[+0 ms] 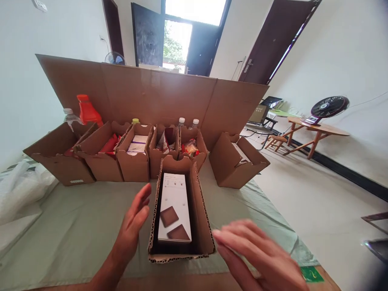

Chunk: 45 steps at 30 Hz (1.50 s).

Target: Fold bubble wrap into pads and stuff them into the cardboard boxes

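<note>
An open cardboard bin [203, 210] stands in front of me on the green cloth. Inside it lies a white box [174, 198] printed with two brown squares. My left hand [135, 218] is held just left of the bin, fingers extended and thumb apart, with nothing in it. On the other side, my right hand [257, 250] is near the bin's front right corner, slightly blurred, its fingers stretched out; I see nothing held there. Whether its fingertips touch the cardboard, I cannot tell.
Several cardboard bins [135, 167] with packaged goods line the back, before a tall cardboard panel [157, 93]. Another bin [230, 161] stands at an angle on the right. An orange bottle [88, 111] rises at back left, and clear plastic wrap [24, 190] lies at the left edge.
</note>
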Available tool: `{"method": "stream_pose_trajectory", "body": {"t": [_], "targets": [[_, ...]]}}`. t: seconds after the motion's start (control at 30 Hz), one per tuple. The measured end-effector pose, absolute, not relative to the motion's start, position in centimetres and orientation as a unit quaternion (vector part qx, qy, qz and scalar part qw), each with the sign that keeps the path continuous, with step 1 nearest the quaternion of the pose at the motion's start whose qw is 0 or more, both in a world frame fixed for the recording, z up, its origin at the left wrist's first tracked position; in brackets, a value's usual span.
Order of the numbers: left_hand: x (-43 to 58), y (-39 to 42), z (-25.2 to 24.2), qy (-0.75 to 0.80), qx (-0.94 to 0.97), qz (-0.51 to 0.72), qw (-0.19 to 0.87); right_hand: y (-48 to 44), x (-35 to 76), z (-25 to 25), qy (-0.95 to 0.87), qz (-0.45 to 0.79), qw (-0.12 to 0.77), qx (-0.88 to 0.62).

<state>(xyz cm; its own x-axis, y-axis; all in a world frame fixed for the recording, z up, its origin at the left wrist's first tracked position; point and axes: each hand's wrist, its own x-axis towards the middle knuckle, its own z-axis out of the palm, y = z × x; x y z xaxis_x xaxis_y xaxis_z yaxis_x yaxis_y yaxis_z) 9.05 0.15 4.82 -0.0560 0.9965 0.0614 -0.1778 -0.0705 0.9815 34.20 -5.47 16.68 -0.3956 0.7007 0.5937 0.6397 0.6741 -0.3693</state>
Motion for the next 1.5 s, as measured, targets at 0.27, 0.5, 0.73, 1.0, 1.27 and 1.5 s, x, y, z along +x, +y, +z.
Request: {"method": "stream_pose_trajectory", "body": {"t": [0.27, 0.5, 0.73, 1.0, 1.27, 1.5], "targets": [[10.7, -3.7, 8.0, 0.395, 0.504, 0.555, 0.532, 0.1, 28.0, 20.3, -0.934, -0.013, 0.001, -0.356], [11.3, -3.9, 8.6, 0.388, 0.475, 0.575, 0.541, -0.4, 26.3, 19.5, -0.929, -0.083, -0.088, -0.351], [17.2, -7.0, 4.5, 0.344, 0.501, 0.630, 0.484, 0.5, 29.1, 18.8, -0.872, -0.163, -0.013, -0.462], [12.2, -2.6, 5.9, 0.503, 0.450, 0.594, 0.437, -3.2, 40.3, 15.0, -0.774, -0.116, 0.354, -0.512], [11.3, 10.0, 4.5, 0.450, 0.508, 0.565, 0.469, -8.2, 38.4, 3.6, -0.677, 0.141, 0.373, -0.618], [11.7, -0.2, 1.0, 0.523, 0.464, 0.578, 0.421, -4.5, 36.4, 3.5, -0.669, 0.197, 0.420, -0.580]]}}
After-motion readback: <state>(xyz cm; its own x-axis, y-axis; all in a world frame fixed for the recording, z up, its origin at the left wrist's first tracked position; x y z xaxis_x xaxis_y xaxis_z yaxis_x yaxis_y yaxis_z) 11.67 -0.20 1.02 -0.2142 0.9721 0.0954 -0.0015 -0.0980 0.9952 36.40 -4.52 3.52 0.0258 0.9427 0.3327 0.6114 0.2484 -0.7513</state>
